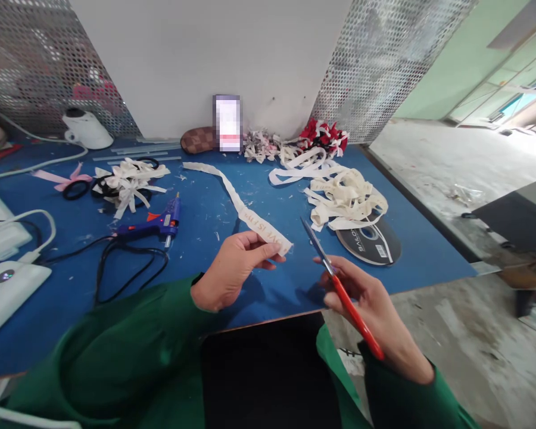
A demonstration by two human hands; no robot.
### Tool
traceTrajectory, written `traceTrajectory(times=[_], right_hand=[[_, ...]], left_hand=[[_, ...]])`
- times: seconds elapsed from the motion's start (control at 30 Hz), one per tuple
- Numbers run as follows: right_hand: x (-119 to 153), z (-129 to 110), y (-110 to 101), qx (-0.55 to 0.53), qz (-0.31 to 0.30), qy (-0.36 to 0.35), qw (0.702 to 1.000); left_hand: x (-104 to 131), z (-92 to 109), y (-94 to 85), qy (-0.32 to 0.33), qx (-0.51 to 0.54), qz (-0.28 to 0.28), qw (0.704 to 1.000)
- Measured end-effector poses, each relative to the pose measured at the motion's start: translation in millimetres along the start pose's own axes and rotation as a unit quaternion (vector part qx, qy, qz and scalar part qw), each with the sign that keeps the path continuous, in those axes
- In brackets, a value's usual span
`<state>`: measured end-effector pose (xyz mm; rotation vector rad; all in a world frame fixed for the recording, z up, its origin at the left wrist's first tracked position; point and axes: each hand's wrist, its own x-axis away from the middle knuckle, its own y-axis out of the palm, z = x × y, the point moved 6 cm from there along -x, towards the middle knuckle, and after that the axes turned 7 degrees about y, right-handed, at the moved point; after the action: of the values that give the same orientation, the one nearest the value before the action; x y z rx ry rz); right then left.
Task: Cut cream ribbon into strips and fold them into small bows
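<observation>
Between the thumb and fingers of my left hand (236, 265) is the end of a cream ribbon (232, 193) with printed lettering. The rest of the ribbon trails away across the blue table. My right hand (370, 298) is closed around red-handled scissors (351, 313), whose blades look shut and point up and left. A gap separates the scissor tips from the ribbon end. Just beyond the scissors lies a tangled heap of cream ribbon (348, 193), partly on a black ribbon spool (370, 245).
A blue glue gun (161, 223) with a coiled black cable lies left, before a pile of white bows on black hair ties (127, 182). A phone (227, 122) leans near a checked pouch (196, 141). Red and white bows (324, 138) sit at the back. White power devices (13, 292) stand left.
</observation>
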<state>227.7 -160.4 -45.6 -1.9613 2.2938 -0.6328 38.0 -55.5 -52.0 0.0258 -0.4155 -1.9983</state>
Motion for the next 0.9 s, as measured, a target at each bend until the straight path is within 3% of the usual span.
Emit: traceTrajectory(times=[0.13,0.27,0.9], right_hand=[[21,19,-10,0.13,-0.002,-0.006,0.992],[30,21,-7,0.193,-0.026,-0.014,0.981],[21,14,11,0.201,-0.012,-0.035,0.979]], left_hand=[[2,-2,2.1,0.002,-0.006,-0.002,1.0],[3,-6,2.5,0.005,-0.023,-0.002,1.0],[5,-8,7.6,0.019,-0.017,-0.028,0.999]])
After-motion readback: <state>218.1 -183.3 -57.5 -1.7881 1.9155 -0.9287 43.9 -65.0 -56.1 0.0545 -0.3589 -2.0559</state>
